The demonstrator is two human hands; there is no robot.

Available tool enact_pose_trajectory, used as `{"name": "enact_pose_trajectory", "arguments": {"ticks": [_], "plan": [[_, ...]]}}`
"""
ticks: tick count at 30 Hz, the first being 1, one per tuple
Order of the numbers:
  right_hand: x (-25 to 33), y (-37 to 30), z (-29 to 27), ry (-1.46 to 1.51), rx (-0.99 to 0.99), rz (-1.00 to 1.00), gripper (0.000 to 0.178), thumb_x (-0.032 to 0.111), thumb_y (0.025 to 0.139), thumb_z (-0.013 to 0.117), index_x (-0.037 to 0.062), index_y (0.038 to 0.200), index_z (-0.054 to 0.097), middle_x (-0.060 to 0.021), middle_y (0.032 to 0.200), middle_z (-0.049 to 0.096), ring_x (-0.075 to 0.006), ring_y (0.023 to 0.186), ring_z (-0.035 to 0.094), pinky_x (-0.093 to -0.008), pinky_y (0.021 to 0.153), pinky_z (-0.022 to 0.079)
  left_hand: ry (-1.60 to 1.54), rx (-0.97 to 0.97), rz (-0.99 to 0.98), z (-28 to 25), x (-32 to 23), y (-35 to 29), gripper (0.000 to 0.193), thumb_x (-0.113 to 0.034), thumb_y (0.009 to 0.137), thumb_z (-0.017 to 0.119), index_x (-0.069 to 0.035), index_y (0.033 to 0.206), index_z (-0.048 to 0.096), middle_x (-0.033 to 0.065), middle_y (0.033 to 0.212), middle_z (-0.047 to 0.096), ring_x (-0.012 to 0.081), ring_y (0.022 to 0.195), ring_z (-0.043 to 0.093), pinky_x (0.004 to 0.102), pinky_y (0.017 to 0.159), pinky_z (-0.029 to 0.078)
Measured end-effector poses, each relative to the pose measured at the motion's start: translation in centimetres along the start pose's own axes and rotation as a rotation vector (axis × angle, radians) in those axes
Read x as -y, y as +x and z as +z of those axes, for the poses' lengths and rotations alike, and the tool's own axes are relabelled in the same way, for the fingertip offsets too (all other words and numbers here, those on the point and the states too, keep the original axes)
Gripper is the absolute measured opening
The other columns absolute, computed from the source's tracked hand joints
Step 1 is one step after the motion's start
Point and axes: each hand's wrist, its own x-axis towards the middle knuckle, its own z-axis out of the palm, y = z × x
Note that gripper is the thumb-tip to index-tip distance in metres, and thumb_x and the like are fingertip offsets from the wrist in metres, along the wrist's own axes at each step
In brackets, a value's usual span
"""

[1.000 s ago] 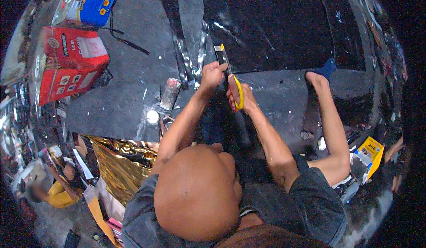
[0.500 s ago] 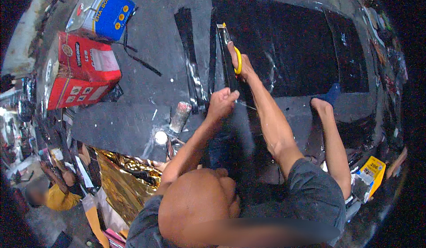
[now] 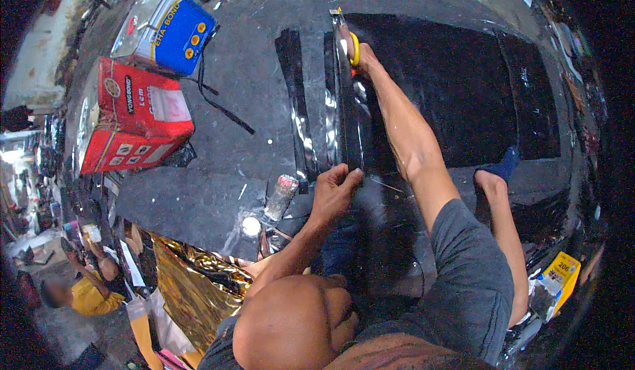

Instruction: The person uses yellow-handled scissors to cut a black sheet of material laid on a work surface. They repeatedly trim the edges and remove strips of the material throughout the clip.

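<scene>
My right hand (image 3: pixel 362 59) grips yellow-handled scissors (image 3: pixel 355 47), their blades pointing away at the far edge of a large black sheet (image 3: pixel 436 92). A narrow black strip (image 3: pixel 344 118) runs along the sheet's left side, from the scissors toward me. At its near end, my left hand (image 3: pixel 333 194) is closed, thumb and finger pinching the edge. Another loose black strip (image 3: pixel 297 98) lies to the left. My right fingers are partly hidden behind the scissor handle.
A red carton (image 3: pixel 139 115) and a blue-and-white carton (image 3: pixel 172 32) stand at left. A cylindrical can (image 3: pixel 281 198) lies near my left hand. Gold foil (image 3: pixel 192 271) is at lower left, a yellow package (image 3: pixel 562 271) at lower right. Another person (image 3: pixel 92 297) sits at far left.
My right hand and the scissors have moved farther away, up to the sheet's far edge. My left hand has come nearer to me and now pinches the strip's near end.
</scene>
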Motion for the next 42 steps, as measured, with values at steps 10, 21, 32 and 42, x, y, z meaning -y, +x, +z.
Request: {"name": "enact_pose_trajectory", "arguments": {"ticks": [10,21,32,42], "plan": [[0.8,3.9,-1.5,0.045,0.067,-0.100,0.092,0.082,0.069,0.038,-0.0060,0.081,0.064,-0.0194,0.077,0.064,-0.0300,0.077,0.063,-0.0414,0.068,0.047,-0.018,-0.001,-0.058,-0.4,1.5,-1.2,0.027,-0.026,0.087,0.059,-0.007,0.068,0.054,-0.0053,0.060,0.048,0.0041,0.054,0.039,0.0239,0.047,0.030],[0.6,-7.2,-4.6,0.352,0.238,-0.070,0.068,0.074,0.079,0.033,0.0076,0.066,0.042,-0.0034,0.051,0.042,-0.0161,0.036,0.043,-0.0310,0.036,0.040,1.122,-0.217,0.453,-1.8,3.9,1.2,0.058,-0.026,0.077,0.062,-0.002,0.126,0.041,0.0187,0.125,0.043,0.0331,0.118,0.041,0.0425,0.093,0.039],[-3.7,-34.5,-24.3,0.284,0.215,-0.152,0.042,0.056,0.089,0.038,0.0167,0.097,0.049,0.0019,0.078,0.055,-0.0105,0.058,0.049,-0.0246,0.048,0.040,1.570,-0.118,0.531,-6.9,6.1,8.0,0.076,-0.056,0.080,0.049,-0.008,0.137,0.035,0.0075,0.144,0.030,0.0303,0.136,0.018,0.0435,0.111,0.012],[-9.0,-52.1,-30.0,0.664,0.181,-0.227,0.105,0.088,0.045,0.051,0.0008,0.104,0.051,-0.0033,0.074,0.052,-0.0149,0.061,0.049,-0.0247,0.054,0.040,1.175,-0.325,-0.070,-14.6,3.9,1.3,0.095,-0.062,0.048,0.075,-0.004,0.119,0.053,0.0207,0.112,0.058,0.0349,0.104,0.056,0.0445,0.090,0.044]]}}
